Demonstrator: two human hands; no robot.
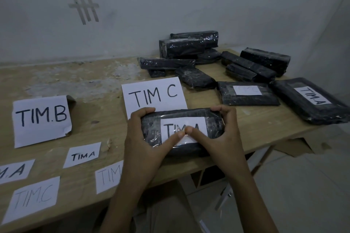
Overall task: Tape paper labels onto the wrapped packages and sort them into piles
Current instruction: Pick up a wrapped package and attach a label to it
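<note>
Package [214,123] gripped by my left hand [141,134] and right hand [225,132], thumbs pressing its label [189,122]; two labelled packages [227,97] right of them, unlabelled packages [189,47] beyond.

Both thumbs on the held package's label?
Touching. Head view: thumbs of the left hand and right hand press the TIM A label on the wrapped package.

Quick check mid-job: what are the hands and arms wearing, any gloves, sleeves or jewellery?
Both the left hand and right hand are bare: no gloves, rings or bracelets show. The left forearm and right forearm are uncovered to the picture's bottom edge, with no sleeve or watch in view.
</note>
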